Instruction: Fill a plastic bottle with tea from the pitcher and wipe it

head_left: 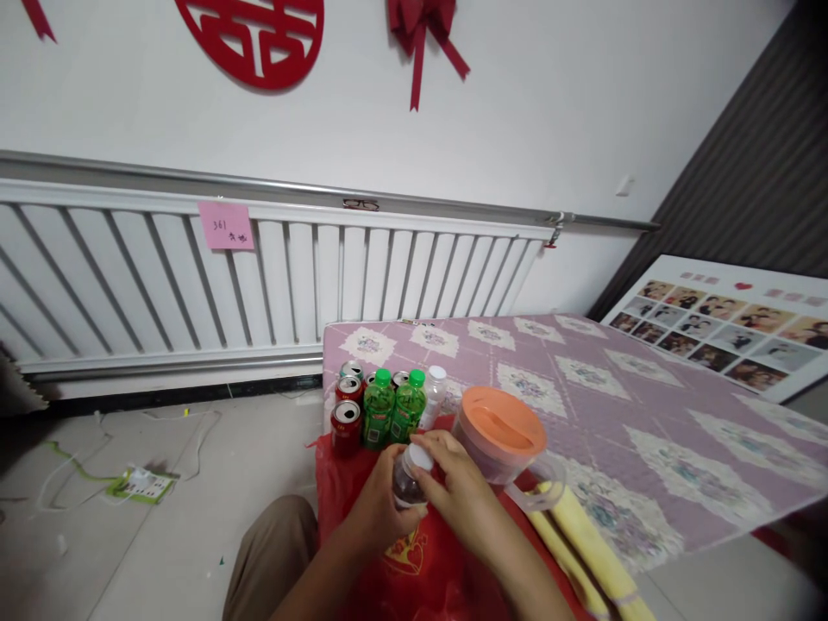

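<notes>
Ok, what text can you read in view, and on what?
"361": pink note; the handwriting below is too blurred to read.
Red wall sign: a large character, cut off by the frame's top edge.
Green bottles, cans, photo board: lettering too small or blurred.
Held bottle: no text I can read.

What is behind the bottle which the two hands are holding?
Behind the held bottle stand two green bottles, a clear white-capped bottle and several cans. The left hand and right hand cover part of that area, which cannot be seen.
</notes>
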Available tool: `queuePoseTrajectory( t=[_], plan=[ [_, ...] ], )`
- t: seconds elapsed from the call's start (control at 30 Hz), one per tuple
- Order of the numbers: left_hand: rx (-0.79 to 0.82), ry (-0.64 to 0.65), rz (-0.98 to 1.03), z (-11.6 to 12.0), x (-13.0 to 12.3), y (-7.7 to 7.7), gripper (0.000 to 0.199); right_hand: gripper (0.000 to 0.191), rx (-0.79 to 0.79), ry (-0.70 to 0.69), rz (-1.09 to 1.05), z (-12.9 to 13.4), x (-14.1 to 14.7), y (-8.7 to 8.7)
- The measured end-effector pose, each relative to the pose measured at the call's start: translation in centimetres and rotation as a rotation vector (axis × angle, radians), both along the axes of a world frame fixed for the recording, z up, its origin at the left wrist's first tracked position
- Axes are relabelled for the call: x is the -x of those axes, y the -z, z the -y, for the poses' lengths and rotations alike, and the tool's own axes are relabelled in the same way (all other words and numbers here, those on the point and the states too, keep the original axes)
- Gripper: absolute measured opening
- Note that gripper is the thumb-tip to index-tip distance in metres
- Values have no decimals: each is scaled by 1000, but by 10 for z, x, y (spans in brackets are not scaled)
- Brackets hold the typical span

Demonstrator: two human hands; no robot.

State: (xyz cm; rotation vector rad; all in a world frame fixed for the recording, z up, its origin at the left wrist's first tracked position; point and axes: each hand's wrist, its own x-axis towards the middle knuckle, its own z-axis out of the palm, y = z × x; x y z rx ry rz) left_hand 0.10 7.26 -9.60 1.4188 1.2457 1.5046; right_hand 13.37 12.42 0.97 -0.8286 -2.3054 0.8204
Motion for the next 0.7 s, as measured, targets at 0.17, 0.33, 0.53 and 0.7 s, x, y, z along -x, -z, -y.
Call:
queuePoseTrajectory(
  t=[0.17,0.33,0.53,0.7],
  plan=[
    [54,-30,-2,0,1,2,75,38,-44,-31,87,1,0,-11],
    [19,-25,-37,-2,1,8,79,36,-68,-66,142,0,2,-16],
    [53,-42,-33,-2,1,11,80,34,-52,5,179,-3,4,-14],
    [66,-50,-13,-1,0,5,78,31,-65,200,234,1,11,-4]
  ],
)
